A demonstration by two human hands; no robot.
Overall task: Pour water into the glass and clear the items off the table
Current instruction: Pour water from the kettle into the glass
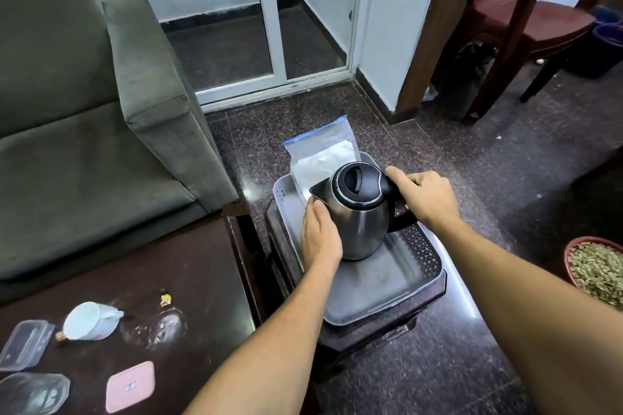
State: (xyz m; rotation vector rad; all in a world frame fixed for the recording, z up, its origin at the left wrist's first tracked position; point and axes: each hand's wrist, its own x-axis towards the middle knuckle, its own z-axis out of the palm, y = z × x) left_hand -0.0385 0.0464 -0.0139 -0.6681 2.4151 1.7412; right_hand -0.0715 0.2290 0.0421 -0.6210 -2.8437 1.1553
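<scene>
Dark table (188, 273) left of the grip. Grey tray (387, 283) under it, steel kettle (360, 212) upright inside, zip bag (320, 152) just beyond. R hand (426, 199) wraps kettle's handle; L hand (320, 232) flat vs. its side. Clear glass (168, 327) well left, on table.

light: soft, even indoor | glare: floor (337, 118) sheen | edges: wide-angle bend, slight softness | shadows: faint

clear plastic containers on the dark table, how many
2. One container lies at the picture's left edge beside the white cup; the other container sits below it, left of the pink lid. More may be out of frame.
</scene>
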